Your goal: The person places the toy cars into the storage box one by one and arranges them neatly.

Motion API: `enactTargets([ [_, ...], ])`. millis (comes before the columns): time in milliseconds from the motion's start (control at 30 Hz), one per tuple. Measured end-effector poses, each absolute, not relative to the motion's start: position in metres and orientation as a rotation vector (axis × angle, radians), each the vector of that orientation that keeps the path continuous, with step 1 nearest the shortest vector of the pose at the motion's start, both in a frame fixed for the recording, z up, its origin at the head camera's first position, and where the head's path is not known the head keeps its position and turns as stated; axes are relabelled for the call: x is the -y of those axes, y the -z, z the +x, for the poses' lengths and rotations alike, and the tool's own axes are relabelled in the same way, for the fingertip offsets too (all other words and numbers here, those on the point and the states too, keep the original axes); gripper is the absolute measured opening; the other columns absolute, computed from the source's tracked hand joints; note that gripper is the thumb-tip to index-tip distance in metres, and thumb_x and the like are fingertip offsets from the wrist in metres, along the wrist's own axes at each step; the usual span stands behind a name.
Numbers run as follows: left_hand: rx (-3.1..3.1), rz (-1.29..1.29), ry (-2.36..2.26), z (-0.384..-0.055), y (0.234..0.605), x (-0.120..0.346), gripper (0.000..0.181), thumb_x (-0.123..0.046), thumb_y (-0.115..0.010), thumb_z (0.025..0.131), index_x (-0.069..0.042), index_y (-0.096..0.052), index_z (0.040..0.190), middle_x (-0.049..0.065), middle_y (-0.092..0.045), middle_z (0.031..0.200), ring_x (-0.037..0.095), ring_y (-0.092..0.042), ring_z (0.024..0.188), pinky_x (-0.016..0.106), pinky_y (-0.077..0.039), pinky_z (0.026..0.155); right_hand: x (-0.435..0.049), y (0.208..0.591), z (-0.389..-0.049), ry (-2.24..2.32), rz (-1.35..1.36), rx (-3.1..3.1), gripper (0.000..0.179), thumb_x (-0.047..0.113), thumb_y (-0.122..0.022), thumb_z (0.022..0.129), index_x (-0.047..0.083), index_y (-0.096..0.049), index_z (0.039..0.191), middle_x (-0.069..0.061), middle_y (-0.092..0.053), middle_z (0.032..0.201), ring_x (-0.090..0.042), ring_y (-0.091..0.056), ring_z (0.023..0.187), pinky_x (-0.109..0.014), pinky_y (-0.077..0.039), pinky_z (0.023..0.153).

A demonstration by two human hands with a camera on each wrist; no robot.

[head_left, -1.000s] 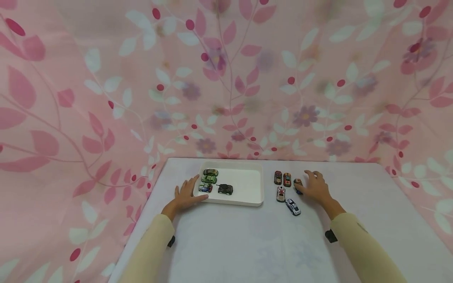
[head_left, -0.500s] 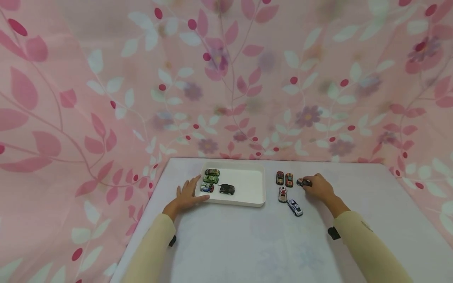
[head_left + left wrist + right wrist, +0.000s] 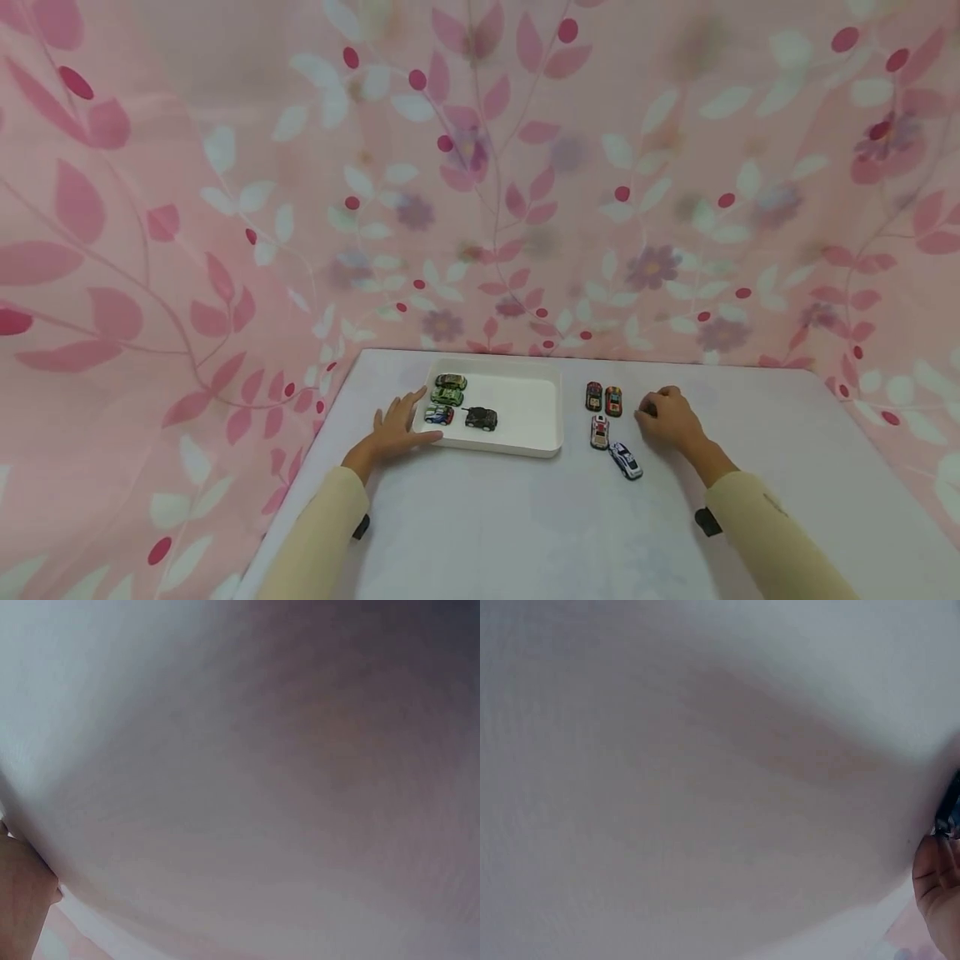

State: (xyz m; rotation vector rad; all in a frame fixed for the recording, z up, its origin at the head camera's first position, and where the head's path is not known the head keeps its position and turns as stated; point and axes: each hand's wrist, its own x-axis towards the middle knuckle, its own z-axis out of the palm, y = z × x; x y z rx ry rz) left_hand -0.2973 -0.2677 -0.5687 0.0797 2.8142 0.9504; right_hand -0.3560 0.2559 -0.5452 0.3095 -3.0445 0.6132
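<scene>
Since the frame half a second ago, the dark toy car at the right hand has dropped out of sight in the head view, while the hand itself has hardly shifted. Its fingers are curled in beside the loose cars, and the right wrist view catches the car's dark edge against them, so they appear to be pinching it (most of the car is cut off there, so the exact grip is hard to tell). The left hand has stayed at the left end of the white tray, fingers spread and straight, touching the rim without curling round anything. As for progress, four toys lie inside the tray: a yellow-green car, a bright green car and a blue-and-white car stacked along the left side, with a black tank just right of them. The tray's right half shows bare floor. Outside, on the bench, a dark red car and an orange car stand side by side, a white-and-red car and a white-and-blue car nearer the person. Counting the one apparently held, the work with the toys looks roughly half through.
</scene>
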Motion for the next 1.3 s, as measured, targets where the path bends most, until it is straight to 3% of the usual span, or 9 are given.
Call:
enactTargets([
  [167, -2.784, 0.094, -0.945, -0.294, 0.562, 0.267, 0.108, -0.071, -0.07, 0.074, -0.028, -0.018, 0.159, 0.017, -0.019, 0.164, 0.044, -0.005, 0.152, 0.071, 0.005, 0.114, -0.259, 0.547, -0.355, -0.7, 0.261, 3.038, 0.05, 0.013, -0.064, 0.091, -0.009, -0.049, 0.134, -0.041, -0.039, 0.133, -0.055, -0.048, 0.116, -0.066, -0.042, 0.096],
  [233, -2.779, 0.094, -0.95, -0.294, 0.558, 0.267, 0.107, -0.068, -0.071, 0.075, -0.029, -0.018, 0.159, 0.016, -0.018, 0.165, 0.044, -0.005, 0.152, 0.07, 0.006, 0.114, -0.26, 0.547, -0.357, -0.751, 0.232, 3.029, 0.062, 0.015, -0.066, 0.09, -0.013, -0.04, 0.14, -0.043, -0.037, 0.134, -0.055, -0.047, 0.117, -0.065, -0.042, 0.096],
  [433, -2.787, 0.143, -0.87, -0.297, 0.559, 0.269, 0.111, -0.074, -0.065, 0.076, -0.03, -0.008, 0.16, 0.017, -0.014, 0.166, 0.046, -0.002, 0.151, 0.07, 0.007, 0.114, -0.265, 0.55, -0.361, -0.675, 0.157, 3.05, 0.057, 0.028, -0.068, 0.09, -0.016, -0.054, 0.123, -0.034, -0.055, 0.11, -0.042, -0.056, 0.095, -0.054, -0.048, 0.081],
  [567, -2.8, 0.159, -0.866, -0.3, 0.563, 0.27, 0.113, -0.077, -0.064, 0.074, -0.03, -0.008, 0.16, 0.02, -0.014, 0.165, 0.047, -0.003, 0.151, 0.07, 0.008, 0.113, -0.266, 0.55, -0.364, -0.669, 0.156, 3.076, 0.053, 0.03, -0.067, 0.091, -0.013, -0.056, 0.121, -0.026, -0.058, 0.098, -0.033, -0.056, 0.085, -0.048, -0.048, 0.074],
  [833, -2.784, 0.118, -0.885, -0.301, 0.563, 0.271, 0.111, -0.071, -0.069, 0.075, -0.029, -0.012, 0.16, 0.016, -0.015, 0.165, 0.044, -0.003, 0.152, 0.07, 0.007, 0.114, -0.262, 0.549, -0.367, -0.637, 0.128, 3.135, 0.051, 0.028, -0.065, 0.093, -0.011, -0.054, 0.125, -0.027, -0.057, 0.102, -0.036, -0.056, 0.089, -0.049, -0.048, 0.076],
  [1300, -2.782, 0.116, -0.818, -0.299, 0.561, 0.271, 0.113, -0.076, -0.064, 0.075, -0.03, -0.006, 0.16, 0.018, -0.011, 0.166, 0.044, -0.002, 0.152, 0.068, 0.007, 0.115, -0.248, 0.523, -0.366, -0.655, 0.147, 2.901, 0.041, 0.024, -0.058, 0.099, -0.001, -0.051, 0.131, -0.035, -0.046, 0.121, -0.047, -0.056, 0.099, -0.057, -0.048, 0.072],
])
